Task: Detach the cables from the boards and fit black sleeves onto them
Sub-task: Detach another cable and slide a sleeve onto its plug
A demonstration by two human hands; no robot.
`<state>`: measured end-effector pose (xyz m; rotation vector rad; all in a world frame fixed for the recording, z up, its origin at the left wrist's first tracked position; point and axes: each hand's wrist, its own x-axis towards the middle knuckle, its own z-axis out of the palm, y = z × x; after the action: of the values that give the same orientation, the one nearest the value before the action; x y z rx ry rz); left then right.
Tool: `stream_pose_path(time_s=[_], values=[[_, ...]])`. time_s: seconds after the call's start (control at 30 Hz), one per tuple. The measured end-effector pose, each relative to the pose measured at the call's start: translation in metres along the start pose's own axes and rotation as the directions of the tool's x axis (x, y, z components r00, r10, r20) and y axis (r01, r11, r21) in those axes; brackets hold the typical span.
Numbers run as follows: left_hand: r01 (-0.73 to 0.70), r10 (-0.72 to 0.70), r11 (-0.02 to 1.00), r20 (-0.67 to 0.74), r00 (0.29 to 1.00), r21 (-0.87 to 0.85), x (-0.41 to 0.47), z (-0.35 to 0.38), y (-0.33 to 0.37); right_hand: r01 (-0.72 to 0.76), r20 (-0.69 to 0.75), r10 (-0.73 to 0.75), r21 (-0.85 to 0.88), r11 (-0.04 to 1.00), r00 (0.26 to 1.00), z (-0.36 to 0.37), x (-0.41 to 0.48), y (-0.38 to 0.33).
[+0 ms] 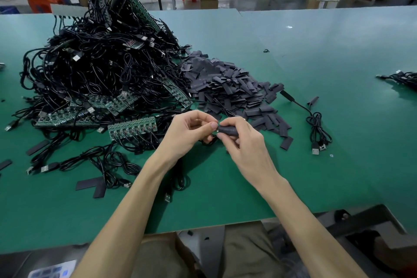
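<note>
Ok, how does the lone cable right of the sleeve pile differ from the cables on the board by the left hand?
The lone cable lies free of any board; the board cables are joined to the green board. The lone cable wears a black sleeve at its far end; the board cables show bare wire ends. Both are black.

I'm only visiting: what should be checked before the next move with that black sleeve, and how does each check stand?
1. Right hand pinches the black sleeve: ok.
2. Left hand pinches the cable end at the sleeve's mouth: ok.
3. Cable end started inside the sleeve: cannot tell, fingers hide it.
4. Held cable detached from the nearest board: cannot tell.
5. Spare sleeves piled close by: ok.
</note>
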<state>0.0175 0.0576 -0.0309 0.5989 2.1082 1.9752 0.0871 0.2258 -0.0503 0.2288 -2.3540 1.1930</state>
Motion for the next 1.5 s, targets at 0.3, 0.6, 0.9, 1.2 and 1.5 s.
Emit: stream_pose_path(time_s=[0.3,0.6,0.9,1.2,1.5], values=[[0.024,-0.022,0.999,0.052,0.998,-0.028,-0.001,0.000,0.002,-0.110,0.037,0.104,0.209,0.972,0.994,0.001,0.002,0.004],[0.027,-0.025,0.999,0.056,0.998,-0.045,-0.002,-0.001,0.005,-0.141,0.100,0.116,0.294,0.945,0.988,0.002,0.001,0.004],[-0.009,0.010,0.999,0.013,1.000,-0.039,-0.004,-0.001,0.007,-0.181,0.077,0.165,0.327,0.927,0.983,0.000,0.003,0.001],[-0.050,0.050,0.999,0.040,0.998,-0.007,-0.005,-0.003,0.004,-0.291,0.084,0.284,0.448,0.845,0.955,-0.006,0.004,-0.004],[-0.067,0.067,0.998,0.043,0.997,0.011,-0.005,-0.003,0.004,-0.304,0.103,0.291,0.466,0.831,0.951,-0.007,0.005,-0.007]])
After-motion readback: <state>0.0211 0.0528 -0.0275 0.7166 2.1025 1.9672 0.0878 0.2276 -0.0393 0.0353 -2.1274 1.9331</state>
